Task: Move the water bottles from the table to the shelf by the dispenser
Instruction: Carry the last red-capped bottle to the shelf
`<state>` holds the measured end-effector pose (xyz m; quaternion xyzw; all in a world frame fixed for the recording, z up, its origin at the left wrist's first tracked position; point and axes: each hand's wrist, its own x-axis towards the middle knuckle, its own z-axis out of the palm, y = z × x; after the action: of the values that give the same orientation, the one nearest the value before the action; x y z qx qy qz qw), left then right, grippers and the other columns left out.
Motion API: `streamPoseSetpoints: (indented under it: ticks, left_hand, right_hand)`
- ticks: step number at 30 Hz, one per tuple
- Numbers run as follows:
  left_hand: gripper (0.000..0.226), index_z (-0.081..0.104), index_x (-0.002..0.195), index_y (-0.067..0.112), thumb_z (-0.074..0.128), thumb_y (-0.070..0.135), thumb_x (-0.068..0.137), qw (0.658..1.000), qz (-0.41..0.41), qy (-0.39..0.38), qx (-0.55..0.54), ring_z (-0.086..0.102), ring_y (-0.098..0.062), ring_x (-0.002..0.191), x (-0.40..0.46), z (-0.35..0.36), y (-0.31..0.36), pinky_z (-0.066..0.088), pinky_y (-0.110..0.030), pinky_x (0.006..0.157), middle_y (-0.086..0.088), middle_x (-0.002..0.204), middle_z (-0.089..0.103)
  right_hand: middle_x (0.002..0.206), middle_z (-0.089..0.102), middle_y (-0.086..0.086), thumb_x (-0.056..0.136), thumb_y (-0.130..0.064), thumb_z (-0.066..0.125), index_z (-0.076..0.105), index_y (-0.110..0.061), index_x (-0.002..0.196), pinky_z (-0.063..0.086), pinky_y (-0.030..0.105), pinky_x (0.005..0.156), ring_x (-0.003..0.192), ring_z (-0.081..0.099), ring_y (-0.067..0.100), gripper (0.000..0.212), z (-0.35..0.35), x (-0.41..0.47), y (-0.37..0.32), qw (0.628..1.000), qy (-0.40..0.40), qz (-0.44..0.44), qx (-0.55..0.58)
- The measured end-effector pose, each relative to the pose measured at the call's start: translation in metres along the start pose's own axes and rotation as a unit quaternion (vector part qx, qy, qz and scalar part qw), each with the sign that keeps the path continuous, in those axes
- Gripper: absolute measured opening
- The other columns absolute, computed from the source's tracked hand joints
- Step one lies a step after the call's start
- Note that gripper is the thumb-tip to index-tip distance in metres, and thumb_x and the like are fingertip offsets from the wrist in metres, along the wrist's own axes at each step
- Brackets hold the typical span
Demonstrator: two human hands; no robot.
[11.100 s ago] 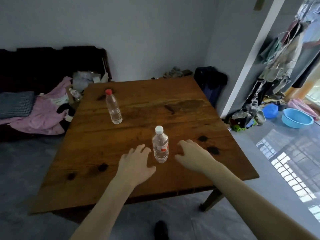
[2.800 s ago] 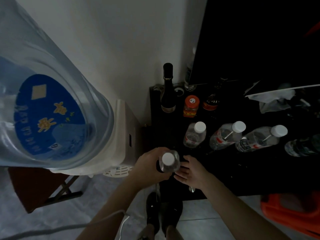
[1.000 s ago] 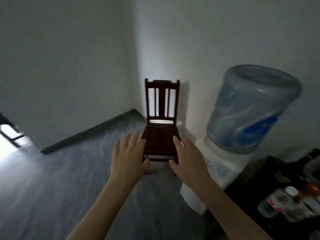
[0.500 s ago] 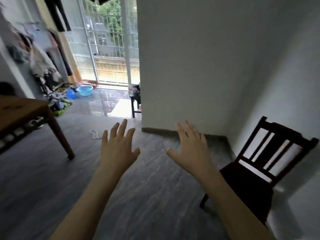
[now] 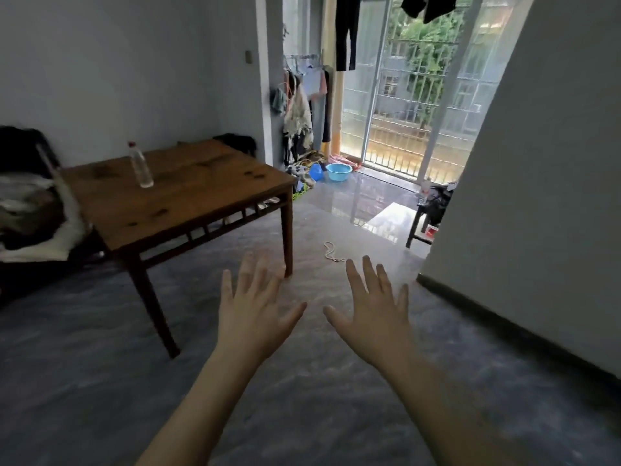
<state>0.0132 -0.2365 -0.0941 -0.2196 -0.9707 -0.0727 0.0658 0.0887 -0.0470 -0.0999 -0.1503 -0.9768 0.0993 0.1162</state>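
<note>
One clear water bottle (image 5: 140,166) with a red cap stands upright on the brown wooden table (image 5: 201,196) at the left of the view, toward its far side. My left hand (image 5: 253,307) and my right hand (image 5: 373,311) are both stretched out in front of me over the grey floor, fingers spread and holding nothing. They are well short of the table. The shelf and the dispenser are out of view.
A dark sofa with piled clothes (image 5: 30,210) sits left of the table. A white wall corner (image 5: 524,196) juts in at the right. Beyond lie a blue basin (image 5: 338,171), a small dark stool (image 5: 426,216), a cord on the floor (image 5: 332,252) and a barred balcony window.
The view has swung left from the chair corner toward the table, which now shows with its bottle. Both hands stay open and empty in front of me.
</note>
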Motion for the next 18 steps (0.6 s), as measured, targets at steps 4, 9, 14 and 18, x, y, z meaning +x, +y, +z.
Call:
streamPoseSetpoints:
  ticks: [4, 9, 14, 18]
  left_hand:
    - [0.084, 0.008, 0.163, 0.033, 0.024, 0.078, 0.094, 0.999, -0.049, 0.008, 0.01, -0.023, -0.023, 0.157, 0.009, 0.001, -0.067, -0.007, -0.055, 0.126, 0.003, 0.171, -0.024]
    - [0.084, 0.004, 0.164, 0.034, 0.025, 0.077, 0.094, 0.992, -0.121, 0.012, 0.029, -0.026, -0.024, 0.156, 0.033, 0.001, -0.15, -0.01, -0.054, 0.125, 0.002, 0.17, -0.027]
    - [0.085, -0.004, 0.163, 0.035, 0.019, 0.079, 0.094, 0.987, -0.158, -0.007, 0.039, -0.03, -0.024, 0.154, 0.057, 0.011, -0.215, -0.016, -0.052, 0.122, 0.003, 0.168, -0.03]
    - [0.084, -0.002, 0.163, 0.035, 0.02, 0.078, 0.094, 0.982, -0.182, -0.022, 0.038, -0.027, -0.024, 0.155, 0.079, 0.016, -0.247, -0.014, -0.052, 0.123, 0.002, 0.169, -0.028]
  right_hand:
    - [0.166, -0.014, -0.003, 0.087, -0.074, 0.029, -0.007, -0.036, 0.155, -0.011, 0.059, 0.115, 0.152, -0.012, 0.023, 0.086, 0.031, 0.042, -0.067, 0.998, -0.014, -0.05, 0.017]
    - [0.167, -0.009, 0.0, 0.086, -0.07, 0.033, -0.012, -0.035, 0.154, -0.005, 0.058, 0.116, 0.152, -0.007, 0.027, 0.089, 0.061, 0.093, -0.141, 0.994, -0.022, -0.105, 0.025]
    - [0.167, -0.008, -0.001, 0.087, -0.07, 0.03, -0.007, -0.033, 0.155, 0.001, 0.058, 0.118, 0.152, -0.006, 0.027, 0.087, 0.093, 0.137, -0.199, 0.989, -0.05, -0.132, 0.035]
    - [0.167, -0.007, -0.001, 0.09, -0.068, 0.033, -0.006, -0.031, 0.156, 0.003, 0.058, 0.118, 0.153, -0.006, 0.027, 0.085, 0.112, 0.168, -0.225, 0.984, -0.082, -0.154, 0.04]
